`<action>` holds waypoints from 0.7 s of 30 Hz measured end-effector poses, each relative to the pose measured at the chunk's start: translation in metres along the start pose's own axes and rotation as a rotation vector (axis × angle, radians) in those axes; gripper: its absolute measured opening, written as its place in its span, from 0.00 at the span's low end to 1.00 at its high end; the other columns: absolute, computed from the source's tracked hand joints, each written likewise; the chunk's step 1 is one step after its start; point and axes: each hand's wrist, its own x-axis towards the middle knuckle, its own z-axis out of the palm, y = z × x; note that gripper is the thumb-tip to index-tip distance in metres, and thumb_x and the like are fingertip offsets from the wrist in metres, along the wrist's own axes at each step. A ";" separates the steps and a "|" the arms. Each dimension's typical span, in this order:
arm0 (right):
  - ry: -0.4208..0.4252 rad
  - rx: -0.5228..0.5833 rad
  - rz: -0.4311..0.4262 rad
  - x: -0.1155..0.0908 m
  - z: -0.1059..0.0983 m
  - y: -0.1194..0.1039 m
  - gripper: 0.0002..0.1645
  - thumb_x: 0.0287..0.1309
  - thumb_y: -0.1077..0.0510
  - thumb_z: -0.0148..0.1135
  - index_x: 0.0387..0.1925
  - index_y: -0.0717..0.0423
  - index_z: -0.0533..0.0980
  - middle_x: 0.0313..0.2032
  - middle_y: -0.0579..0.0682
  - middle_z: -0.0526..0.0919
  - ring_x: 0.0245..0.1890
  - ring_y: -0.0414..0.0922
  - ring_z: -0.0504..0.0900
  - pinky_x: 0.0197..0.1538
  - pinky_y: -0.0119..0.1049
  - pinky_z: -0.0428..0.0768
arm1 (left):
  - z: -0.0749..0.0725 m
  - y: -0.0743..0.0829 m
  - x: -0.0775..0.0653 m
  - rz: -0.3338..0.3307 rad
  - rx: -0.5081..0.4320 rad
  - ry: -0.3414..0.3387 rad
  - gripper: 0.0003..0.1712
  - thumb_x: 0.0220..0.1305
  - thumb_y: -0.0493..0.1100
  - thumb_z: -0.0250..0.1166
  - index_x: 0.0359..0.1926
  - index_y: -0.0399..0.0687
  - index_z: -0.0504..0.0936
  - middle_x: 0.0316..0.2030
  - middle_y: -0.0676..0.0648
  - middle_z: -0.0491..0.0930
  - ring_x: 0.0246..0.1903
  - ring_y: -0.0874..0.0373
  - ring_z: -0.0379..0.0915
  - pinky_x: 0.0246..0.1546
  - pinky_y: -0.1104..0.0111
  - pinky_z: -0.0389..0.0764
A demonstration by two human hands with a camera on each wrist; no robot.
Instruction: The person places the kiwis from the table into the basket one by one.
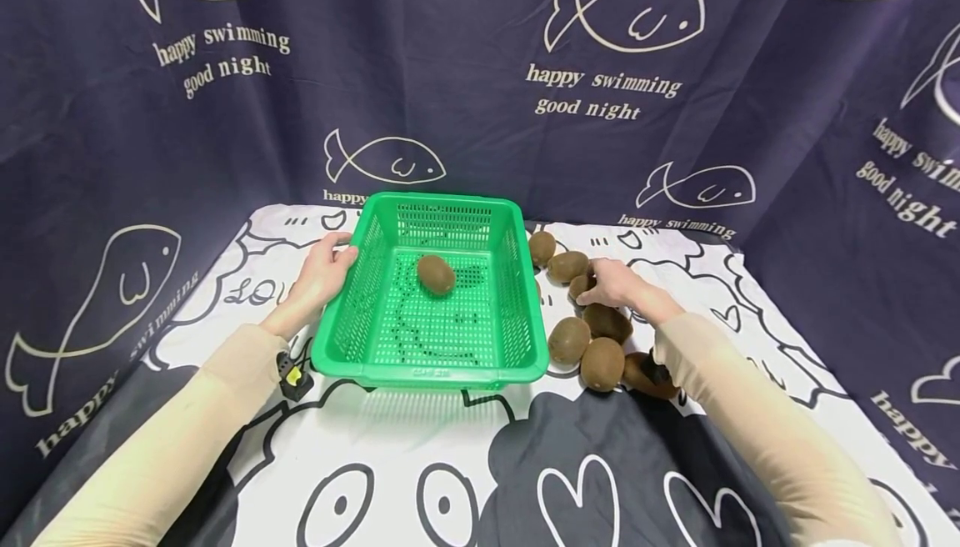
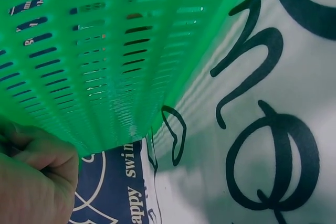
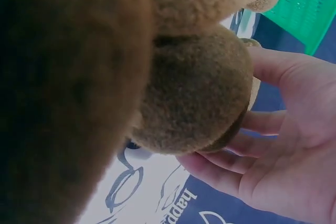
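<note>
A green plastic basket (image 1: 431, 376) stands on the cloth, with one brown kiwi (image 1: 436, 275) lying inside it. At the basket's left rim my left hand (image 1: 324, 268) grips the edge; the left wrist view shows its curled fingers (image 2: 39, 166) beside the slotted wall. Right of the basket, my right hand (image 1: 617, 282) has thumb and fingers around a kiwi (image 1: 579, 288) in a loose group. In the right wrist view, nearer kiwis (image 3: 197, 90) hide most of what lies between thumb and fingers.
Several other kiwis lie about the right hand, among them one (image 1: 542, 248) at the back and one (image 1: 602, 364) at the front. The white cloth (image 1: 390, 447) carries black drawings. A dark blue curtain (image 1: 480, 72) with fish prints hangs behind.
</note>
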 end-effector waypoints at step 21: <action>0.030 0.002 -0.059 -0.002 -0.012 -0.003 0.23 0.41 0.55 0.71 0.37 0.66 0.76 0.30 0.58 0.82 0.33 0.56 0.78 0.43 0.51 0.79 | 0.002 -0.001 0.002 0.013 0.015 0.026 0.26 0.75 0.44 0.46 0.69 0.39 0.63 0.48 0.34 0.77 0.36 0.56 0.74 0.33 0.76 0.77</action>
